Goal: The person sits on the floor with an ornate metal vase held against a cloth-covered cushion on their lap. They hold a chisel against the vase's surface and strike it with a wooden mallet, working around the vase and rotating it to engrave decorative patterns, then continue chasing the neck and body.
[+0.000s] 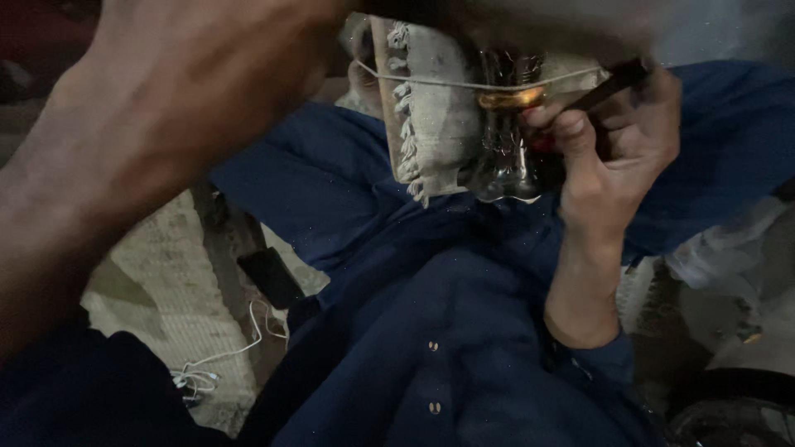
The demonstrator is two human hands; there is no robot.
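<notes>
Right hand raised at right, fingers curled shut around a dark thin tool, thumb pressed against the glass. Glass upright at upper centre, clear and patterned, ringed by a gold band, just right of a fringed cloth. White cord stretched across cloth and glass. Left hand large and blurred at near left, reaching toward the top; grip cannot be told, fingers hidden beyond the frame's upper edge. Below, blue garment with buttons. Lower left, dark phone and white cable on a pale mat.
</notes>
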